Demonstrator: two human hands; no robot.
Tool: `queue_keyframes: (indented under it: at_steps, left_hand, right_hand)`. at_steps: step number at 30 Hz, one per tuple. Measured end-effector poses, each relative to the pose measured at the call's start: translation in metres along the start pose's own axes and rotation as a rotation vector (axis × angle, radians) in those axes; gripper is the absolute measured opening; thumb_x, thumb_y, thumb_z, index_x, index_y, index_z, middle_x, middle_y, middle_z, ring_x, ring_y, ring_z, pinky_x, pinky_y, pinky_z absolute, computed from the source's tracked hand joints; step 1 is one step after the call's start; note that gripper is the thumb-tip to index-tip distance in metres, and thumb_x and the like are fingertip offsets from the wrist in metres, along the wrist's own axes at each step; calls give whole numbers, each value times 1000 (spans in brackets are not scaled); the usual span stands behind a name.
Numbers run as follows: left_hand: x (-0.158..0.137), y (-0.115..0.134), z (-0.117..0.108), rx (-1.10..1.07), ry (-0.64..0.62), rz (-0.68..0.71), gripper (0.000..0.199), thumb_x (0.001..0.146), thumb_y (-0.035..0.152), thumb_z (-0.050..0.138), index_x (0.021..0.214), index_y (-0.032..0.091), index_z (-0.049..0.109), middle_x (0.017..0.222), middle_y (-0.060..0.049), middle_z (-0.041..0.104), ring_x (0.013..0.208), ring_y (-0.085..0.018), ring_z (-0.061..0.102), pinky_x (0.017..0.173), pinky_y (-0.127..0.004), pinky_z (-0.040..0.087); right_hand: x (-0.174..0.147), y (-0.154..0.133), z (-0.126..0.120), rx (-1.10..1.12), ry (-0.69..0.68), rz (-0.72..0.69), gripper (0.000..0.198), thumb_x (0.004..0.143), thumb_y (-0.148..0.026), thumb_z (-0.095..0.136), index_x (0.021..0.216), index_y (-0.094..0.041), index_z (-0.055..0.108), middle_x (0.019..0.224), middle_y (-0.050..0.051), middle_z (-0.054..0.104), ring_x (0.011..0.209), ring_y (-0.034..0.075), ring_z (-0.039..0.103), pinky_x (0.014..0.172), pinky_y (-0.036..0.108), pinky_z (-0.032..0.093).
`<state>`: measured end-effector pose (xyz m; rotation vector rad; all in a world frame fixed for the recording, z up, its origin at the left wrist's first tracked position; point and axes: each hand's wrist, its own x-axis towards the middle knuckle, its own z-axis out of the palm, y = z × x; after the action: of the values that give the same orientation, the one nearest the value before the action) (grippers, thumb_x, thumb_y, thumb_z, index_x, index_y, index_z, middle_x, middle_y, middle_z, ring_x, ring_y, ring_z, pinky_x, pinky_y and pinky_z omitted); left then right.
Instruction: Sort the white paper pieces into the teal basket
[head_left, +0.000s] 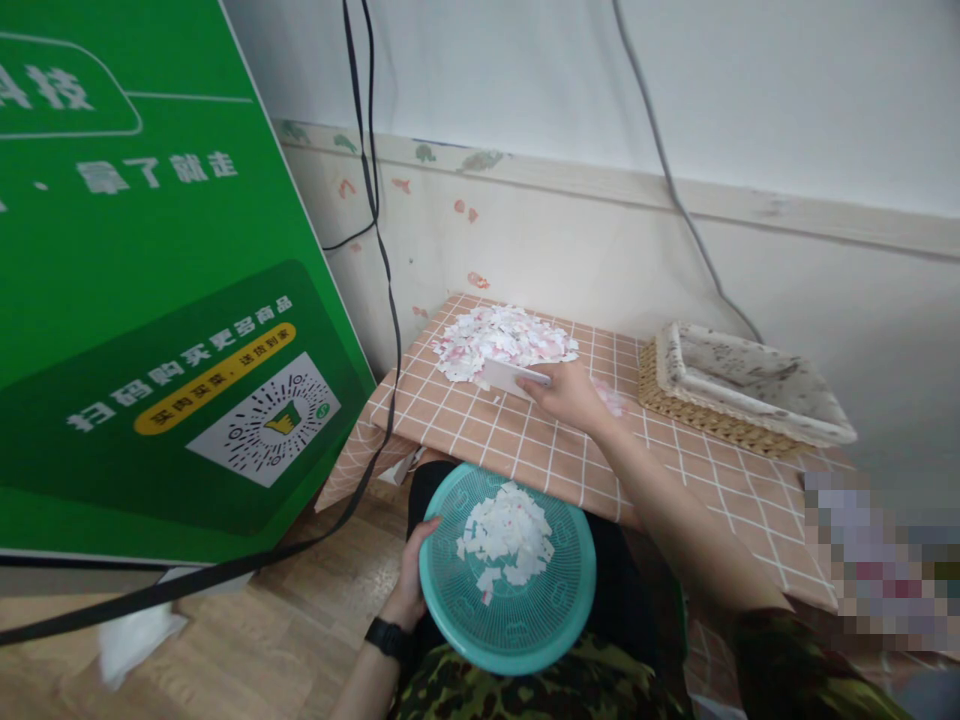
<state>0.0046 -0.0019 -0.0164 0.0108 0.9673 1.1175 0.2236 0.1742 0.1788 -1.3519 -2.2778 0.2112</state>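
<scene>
Table (450, 425) edge just beyond colander (517, 635) | left hand (412, 575) grips colander | right hand (568, 395) clamps white slab (510, 377)

Your left hand (411, 575) partly hidden beneath the teal colander (517, 632), your right sleeve (799, 665) cut off below, green panel (142, 260) cropped at left, far-right patch (870, 560) blurred into blocks.

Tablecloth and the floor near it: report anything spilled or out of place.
A few pinkish scraps lie beside the right hand, apart from the main scrap pile, so they look stray. On the floor at lower left, a white piece looks dropped; its material is unclear.
</scene>
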Motion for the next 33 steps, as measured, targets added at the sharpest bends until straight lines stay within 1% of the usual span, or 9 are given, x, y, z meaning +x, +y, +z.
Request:
queue_keyframes:
  at_steps: [6, 9, 13, 17, 19, 23, 27, 31, 33]
  left_hand:
    - [0, -1, -1, 4, -8, -12, 25, 63, 37, 69, 70, 13, 67, 62, -5, 69, 58, -23, 62, 65, -37, 48]
    - [-1, 0, 1, 0, 4, -21, 25, 63, 37, 69, 71, 13, 67, 63, -5, 69, 57, -22, 62, 64, -37, 48]
    - [-2, 1, 2, 8, 18, -15, 23, 62, 35, 70, 69, 13, 68, 62, -5, 69, 54, -21, 61, 61, -34, 48]
    - [-1, 1, 1, 6, -4, -16, 25, 63, 36, 68, 69, 13, 68, 63, -6, 69, 56, -23, 62, 62, -37, 49]
    - [0, 0, 0, 10, 1, -16, 25, 63, 37, 68, 70, 13, 68, 62, -7, 69, 56, -23, 62, 62, -37, 49]
    - [1, -1, 0, 18, -15, -10, 26, 64, 37, 68, 74, 13, 68, 66, -7, 70, 58, -22, 63, 64, -37, 49]
    - [-1, 0, 0, 24, -28, -18, 26, 65, 38, 67, 72, 13, 68, 65, -7, 70, 59, -24, 63, 66, -38, 49]
    - [-1, 1, 0, 18, -25, -45, 27, 64, 39, 67, 71, 13, 68, 64, -7, 70, 58, -24, 63, 65, -39, 48]
    - [0, 0, -1, 14, -25, -40, 27, 64, 39, 67, 71, 13, 68, 64, -8, 70, 57, -23, 63, 64, -38, 48]
  right_hand:
    - [7, 5, -10, -90, 10, 39, 22, 79, -31, 53, 62, -19, 61, 55, 2, 58, 50, 12, 47, 51, 27, 29]
    - [8, 1, -9, -92, 27, 53, 25, 80, -32, 51, 61, -19, 60, 54, 2, 57, 50, 12, 47, 50, 27, 28]
    - [8, -3, -4, -109, 34, 36, 26, 80, -32, 50, 62, -19, 61, 57, 4, 60, 53, 14, 49, 52, 28, 29]
    - [9, 1, -5, -171, 53, 95, 26, 79, -32, 50, 62, -18, 63, 56, 5, 60, 51, 14, 49, 51, 28, 28]
    - [10, 2, -6, -167, 70, 105, 25, 79, -32, 51, 62, -18, 63, 56, 5, 61, 52, 15, 49, 50, 28, 27]
    - [11, 0, -1, -93, 70, 40, 26, 82, -33, 49, 66, -19, 63, 59, 4, 62, 54, 14, 50, 51, 27, 28]
    - [11, 0, 2, -147, 61, 21, 27, 82, -35, 49, 66, -19, 64, 58, 5, 61, 56, 16, 51, 54, 28, 29]
    - [8, 3, -2, -173, 65, 23, 26, 84, -35, 46, 77, -21, 67, 61, 5, 62, 58, 16, 52, 55, 29, 29]
    - [5, 3, -3, -159, 64, 6, 26, 85, -35, 46, 77, -21, 67, 62, 5, 62, 59, 16, 53, 56, 29, 29]
